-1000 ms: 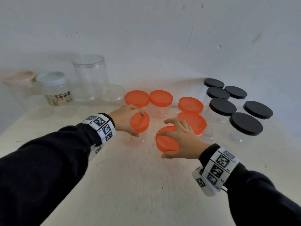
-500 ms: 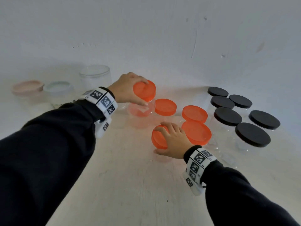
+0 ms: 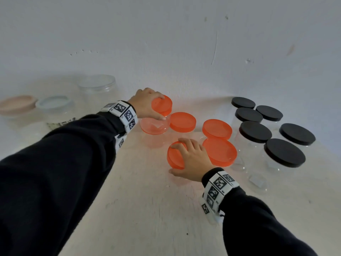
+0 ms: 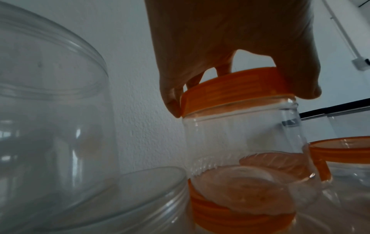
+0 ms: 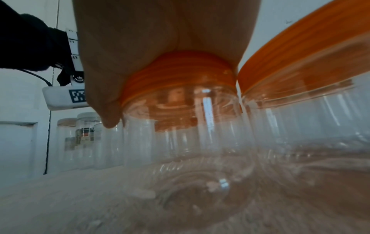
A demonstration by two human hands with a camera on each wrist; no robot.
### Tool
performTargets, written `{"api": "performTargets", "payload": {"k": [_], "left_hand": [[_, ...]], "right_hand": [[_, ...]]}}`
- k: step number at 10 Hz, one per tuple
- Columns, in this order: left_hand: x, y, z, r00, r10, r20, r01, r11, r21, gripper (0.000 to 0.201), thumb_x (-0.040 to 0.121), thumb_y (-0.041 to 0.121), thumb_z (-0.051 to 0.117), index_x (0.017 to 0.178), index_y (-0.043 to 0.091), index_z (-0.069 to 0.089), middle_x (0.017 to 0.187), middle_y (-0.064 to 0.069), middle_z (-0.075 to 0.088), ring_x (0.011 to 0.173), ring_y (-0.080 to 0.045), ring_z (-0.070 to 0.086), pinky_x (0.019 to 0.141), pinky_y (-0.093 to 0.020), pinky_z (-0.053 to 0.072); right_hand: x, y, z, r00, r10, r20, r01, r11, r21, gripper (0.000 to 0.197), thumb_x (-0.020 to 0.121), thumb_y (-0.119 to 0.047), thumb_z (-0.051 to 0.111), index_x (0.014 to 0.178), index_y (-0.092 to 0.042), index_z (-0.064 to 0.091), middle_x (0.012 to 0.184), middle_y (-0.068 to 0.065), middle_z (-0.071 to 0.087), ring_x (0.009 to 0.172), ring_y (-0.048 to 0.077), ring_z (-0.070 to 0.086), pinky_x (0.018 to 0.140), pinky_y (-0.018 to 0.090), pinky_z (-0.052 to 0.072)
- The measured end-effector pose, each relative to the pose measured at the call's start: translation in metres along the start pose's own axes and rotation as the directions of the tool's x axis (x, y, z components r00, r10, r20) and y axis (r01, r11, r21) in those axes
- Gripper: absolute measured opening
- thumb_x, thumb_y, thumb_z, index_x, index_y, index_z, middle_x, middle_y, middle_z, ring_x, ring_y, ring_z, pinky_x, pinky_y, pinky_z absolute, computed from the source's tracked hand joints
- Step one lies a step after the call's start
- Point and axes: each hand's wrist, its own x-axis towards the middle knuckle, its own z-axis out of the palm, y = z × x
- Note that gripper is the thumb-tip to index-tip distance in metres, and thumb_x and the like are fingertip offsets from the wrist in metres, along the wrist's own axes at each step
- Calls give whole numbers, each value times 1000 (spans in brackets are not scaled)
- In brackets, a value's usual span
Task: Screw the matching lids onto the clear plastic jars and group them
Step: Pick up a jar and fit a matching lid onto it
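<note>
Left hand: my left hand (image 3: 145, 104) grips the orange lid (image 3: 162, 104) of a clear jar (image 3: 155, 125) from above, thumb and fingers curled round its rim, in the upper middle of the head view.
Where that jar is: in the left wrist view the lifted jar (image 4: 246, 142) sits with its base on or just above another orange lid (image 4: 240, 216); I cannot tell whether they touch.
Right hand: my right hand (image 3: 191, 157) is cupped over a second orange lid (image 3: 175, 156) at the centre of the head view, fingers bent round the rim, its jar (image 5: 186, 134) standing on the table (image 3: 147, 209).
Neighbours: two more orange-lidded jars (image 3: 218, 139) stand just right of my right hand, one almost against it; the black-lidded jars (image 3: 267, 130) form their own cluster at the right.
Step in hand, as I judge it: placing these two capped jars into the orange group.
Doing it well, left: I carry the jar by the lid only, so the thread must be fully home; I lower it straight and let go only when it sits flat.
Doing it well, right: I slide or set this jar close beside its neighbour without knocking it, since empty plastic jars tip easily.
Grouping: I keep orange together, apart from black and from the large clear containers (image 3: 96, 89) in the upper left.
</note>
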Motion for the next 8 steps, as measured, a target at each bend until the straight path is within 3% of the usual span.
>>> {"api": "performTargets", "payload": {"k": [1, 3, 4, 5, 6, 7, 8], "left_hand": [[5, -1, 1, 1000, 20, 18, -22, 998, 60, 70, 75, 48, 70, 135, 28, 41, 146, -7, 26, 134, -28, 21, 108, -47, 27], [9, -4, -1, 996, 78, 36, -80, 994, 71, 67, 80, 40, 69, 138, 20, 40, 144, -6, 30, 133, -24, 23, 107, -40, 27], [11, -4, 2, 994, 104, 35, -107, 991, 76, 66, 83, 33, 67, 140, 16, 37, 145, -7, 31, 133, -24, 28, 108, -37, 27], [12, -7, 7, 993, 118, 19, -119, 990, 76, 67, 84, 30, 66, 141, 14, 35, 146, -9, 32, 132, -25, 31, 109, -35, 27], [12, -11, 13, 991, 134, -16, -131, 984, 120, 68, 84, 33, 65, 142, 14, 34, 148, -9, 31, 134, -25, 30, 111, -37, 24], [11, -13, 20, 986, 157, -49, -145, 970, 193, 73, 81, 36, 67, 142, 15, 32, 148, -9, 30, 135, -26, 29, 111, -39, 22], [11, -15, 21, 984, 166, -67, -149, 967, 208, 78, 79, 39, 69, 143, 16, 30, 148, -7, 29, 135, -25, 27, 111, -38, 21]], "right_hand": [[0, 0, 1, 1000, 0, -7, 0, 1000, 4, 77, 75, -61, 60, 139, -31, 29, 150, 0, 20, 136, 25, 19, 109, 42, 19], [0, 0, 0, 1000, -7, -2, 7, 1000, 11, 78, 74, -61, 61, 139, -31, 29, 150, -1, 19, 136, 24, 17, 109, 42, 18], [-1, 3, -5, 996, -35, 88, 32, 999, 27, 87, 71, -54, 69, 141, -31, 23, 152, 0, 12, 138, 26, 12, 110, 47, 16], [-1, 8, -13, 980, -61, 188, 52, 997, 53, 93, 70, -35, 74, 144, -32, 18, 153, 0, 5, 139, 28, 7, 111, 49, 16], [-1, 8, -21, 962, -67, 266, 42, 994, 96, 96, 68, -25, 75, 144, -34, 18, 152, -1, 5, 136, 28, 10, 107, 49, 26], [1, 8, -35, 963, -81, 256, 41, 986, 159, 92, 65, -31, 80, 142, -35, 28, 150, -1, 18, 132, 24, 17, 105, 43, 32], [6, 10, -61, 992, -71, 100, 51, 981, 190, 87, 64, -37, 80, 139, -36, 35, 147, -5, 25, 129, 18, 20, 105, 38, 28]]}}
